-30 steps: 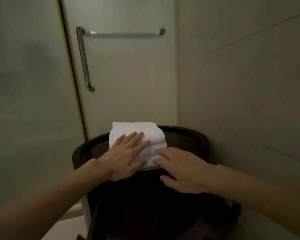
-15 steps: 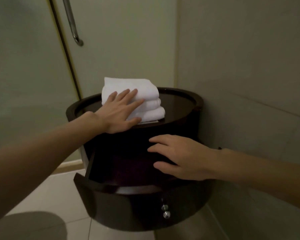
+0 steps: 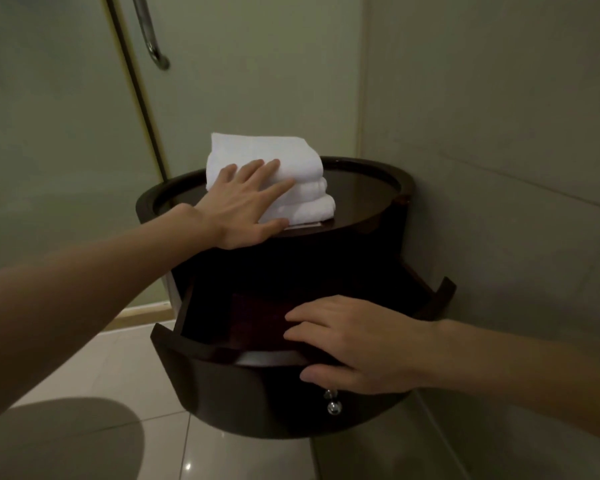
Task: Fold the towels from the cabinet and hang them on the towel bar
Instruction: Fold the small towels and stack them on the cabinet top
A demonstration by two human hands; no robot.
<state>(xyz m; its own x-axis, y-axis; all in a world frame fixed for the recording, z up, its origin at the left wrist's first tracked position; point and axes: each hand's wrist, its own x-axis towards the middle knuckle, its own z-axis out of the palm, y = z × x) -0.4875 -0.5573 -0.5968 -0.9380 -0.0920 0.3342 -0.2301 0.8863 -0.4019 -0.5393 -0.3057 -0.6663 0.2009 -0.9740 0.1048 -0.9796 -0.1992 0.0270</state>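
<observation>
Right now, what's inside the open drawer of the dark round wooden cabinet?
The dark drawer shows only a dark reddish floor, no towel. The right hand rests over its front edge, covering the right part; the back is in shadow.

Round dark wooden cabinet point(image 3: 388, 174) stands against the grey tiled wall point(image 3: 499, 133) on its right. Stacked white folded towels point(image 3: 291, 157) occupy the top's left; its right half lies bare. Pulled-out curved drawer point(image 3: 243, 393) opens upward, the right hand point(image 3: 361, 344) lying across its front edge.

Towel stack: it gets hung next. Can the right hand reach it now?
Likely yes: the towel stack lies on the cabinet top with just the left hand on it; nothing stands between it and the right hand at the drawer.
</observation>
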